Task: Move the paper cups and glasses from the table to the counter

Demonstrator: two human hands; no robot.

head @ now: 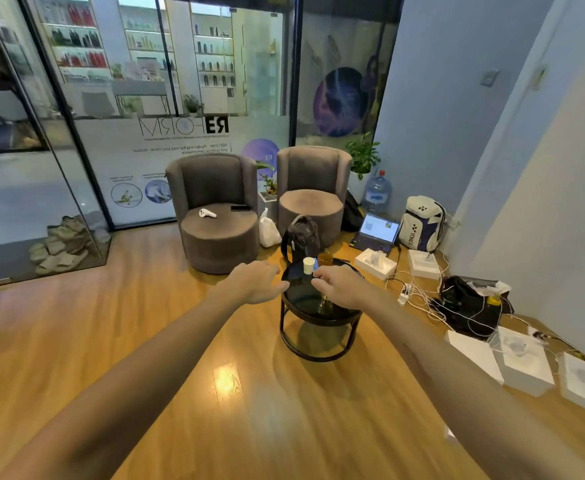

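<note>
A small round black table [318,317] with a dark glass top stands on the wooden floor. On its far side stand a white paper cup [308,265], a blue item [316,264] right behind it, and an amber glass [325,259]. Another glass [325,303] shows dimly under my right hand. My left hand [254,282] hovers at the table's left rim with fingers loosely curled, holding nothing. My right hand [341,285] reaches over the table top, its fingers bent near the paper cup; no grip on anything shows.
Two grey round armchairs [214,216] stand behind the table, with a dark bag [303,235] on the floor between. A laptop [377,230], white boxes [523,362], a power strip with cables [405,294] and a backpack [422,223] crowd the right wall. Glass partition at left.
</note>
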